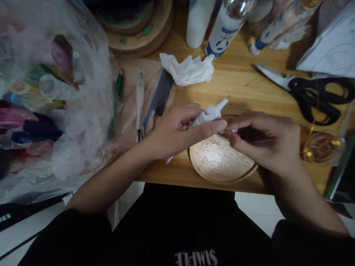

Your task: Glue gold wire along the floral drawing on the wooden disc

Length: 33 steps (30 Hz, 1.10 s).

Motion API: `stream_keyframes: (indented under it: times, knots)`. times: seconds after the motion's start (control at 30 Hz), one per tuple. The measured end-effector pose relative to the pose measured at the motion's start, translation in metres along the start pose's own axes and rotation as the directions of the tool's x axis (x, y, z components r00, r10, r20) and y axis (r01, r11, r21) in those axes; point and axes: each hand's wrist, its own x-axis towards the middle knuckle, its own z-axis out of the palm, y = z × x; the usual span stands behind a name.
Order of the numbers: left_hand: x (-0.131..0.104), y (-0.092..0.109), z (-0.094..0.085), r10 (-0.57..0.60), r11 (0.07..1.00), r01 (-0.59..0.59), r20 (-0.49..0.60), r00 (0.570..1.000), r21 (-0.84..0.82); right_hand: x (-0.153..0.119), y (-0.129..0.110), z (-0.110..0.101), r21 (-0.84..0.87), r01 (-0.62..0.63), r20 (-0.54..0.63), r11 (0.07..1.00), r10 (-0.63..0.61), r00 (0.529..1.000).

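Note:
A white tube (pixel 206 115) with a narrow nozzle lies in my left hand (pixel 184 131), its tip pointing up and to the right. Next to the thumb of that hand, my right hand (pixel 263 138) pinches a tiny whitish thing (pixel 233 130), too small to make out. Below both hands sits a round wooden plate (pixel 219 157) with a flower pattern drawn in thin lines. Its upper part is hidden by my hands.
Scissors (pixel 301 87) and a gold thread spool (pixel 323 147) lie right. Crumpled tissue (pixel 190 70) and a labelled bottle (pixel 226 31) stand beyond. At left are pens (pixel 139 103) and a plastic bag (pixel 91 92) of colourful items.

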Motion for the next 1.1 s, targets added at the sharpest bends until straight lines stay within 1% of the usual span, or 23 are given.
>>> stream_keyframes:
  times: [0.13,0.23,0.4,0.5,0.7,0.83,1.1]
  knots:
    - [-0.0001,0.0003,-0.0005,-0.008,1.000,0.008,0.008,1.000,-0.008,0.0006,-0.0001,0.0001,0.007,-0.004,0.004,1.000,0.004,1.000]
    - [-0.0003,0.0005,-0.0007,-0.017,1.000,0.017,0.007,1.000,-0.012,0.0009,0.0005,-0.0006,-0.001,0.019,0.014,1.000,-0.019,1.000]
    - [-0.0001,0.0005,-0.0006,-0.021,1.000,0.021,0.004,1.000,0.004,0.0003,0.0012,-0.0009,0.004,-0.004,-0.001,1.000,0.004,1.000]
    - [0.0000,-0.0002,-0.0003,-0.017,1.000,0.017,0.002,1.000,0.014,0.0006,0.0011,-0.0001,0.021,0.007,-0.001,1.000,-0.007,1.000]
    - [-0.0004,-0.0010,-0.0006,-0.016,1.000,0.016,-0.003,1.000,0.020,0.0017,-0.0004,-0.0014,-0.038,0.024,0.016,0.999,-0.023,1.000]
    - [-0.0005,-0.0005,-0.0007,-0.004,1.000,0.004,0.003,1.000,0.009,0.0014,-0.0005,-0.0016,-0.008,0.011,0.003,1.000,-0.011,1.000]
    - [-0.0001,-0.0004,-0.0004,-0.006,1.000,0.006,-0.007,1.000,0.010,0.0010,0.0017,0.0011,0.013,0.030,0.010,0.999,-0.030,0.999]
